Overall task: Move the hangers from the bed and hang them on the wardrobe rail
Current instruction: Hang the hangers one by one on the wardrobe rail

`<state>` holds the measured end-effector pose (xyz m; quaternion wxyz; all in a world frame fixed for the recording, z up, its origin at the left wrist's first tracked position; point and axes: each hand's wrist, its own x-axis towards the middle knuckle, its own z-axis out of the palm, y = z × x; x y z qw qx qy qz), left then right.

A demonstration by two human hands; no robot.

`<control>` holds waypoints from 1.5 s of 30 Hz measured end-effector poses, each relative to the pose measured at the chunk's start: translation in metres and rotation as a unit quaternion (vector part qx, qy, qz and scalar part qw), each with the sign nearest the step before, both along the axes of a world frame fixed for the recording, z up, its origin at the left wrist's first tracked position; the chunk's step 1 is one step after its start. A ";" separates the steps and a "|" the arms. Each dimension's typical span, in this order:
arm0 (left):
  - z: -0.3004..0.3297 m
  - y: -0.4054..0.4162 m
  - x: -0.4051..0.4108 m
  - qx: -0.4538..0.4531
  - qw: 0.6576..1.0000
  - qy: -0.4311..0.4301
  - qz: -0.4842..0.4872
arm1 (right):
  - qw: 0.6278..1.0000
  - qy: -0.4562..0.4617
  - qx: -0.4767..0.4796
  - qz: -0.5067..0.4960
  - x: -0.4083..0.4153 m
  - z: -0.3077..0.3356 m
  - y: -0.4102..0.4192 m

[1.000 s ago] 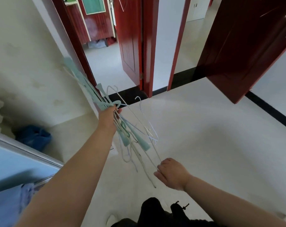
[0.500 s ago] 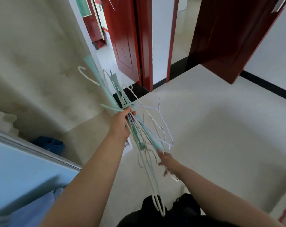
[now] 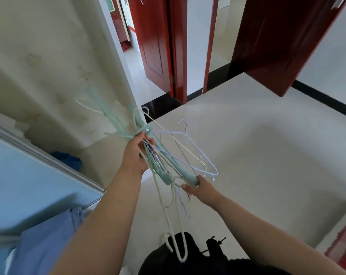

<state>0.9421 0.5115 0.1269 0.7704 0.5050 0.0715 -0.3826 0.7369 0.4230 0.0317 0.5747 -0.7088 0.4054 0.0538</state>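
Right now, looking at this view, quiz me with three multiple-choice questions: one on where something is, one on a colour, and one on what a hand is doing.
1. Where is the bundle of hangers?
A. lying on the floor
B. held up in the air over the floor
C. hung on a door handle

2. What colour are the open doors?
A. dark red
B. white
C. green

3. What is the left hand doing?
A. hanging idle at the side
B. pressing flat on the wall
C. gripping the bundle near the hooks

Answers:
1 B: the bundle hangs from the hand above the pale floor.
2 A: both door leaves show dark red panels.
3 C: its fingers curl round the gathered hangers, while the right hand touches the lower end of a mint hanger.
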 end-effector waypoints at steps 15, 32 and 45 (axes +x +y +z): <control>-0.047 0.082 -0.051 0.030 0.986 0.105 0.127 | 0.865 0.137 -0.435 0.208 -0.081 0.027 -0.021; -0.045 0.078 -0.091 -0.036 0.988 0.092 0.120 | 0.968 0.135 -0.176 0.119 -0.049 0.058 0.016; -0.050 0.098 -0.079 -0.063 0.995 0.050 0.052 | 0.906 0.096 -0.029 0.412 -0.044 0.142 0.063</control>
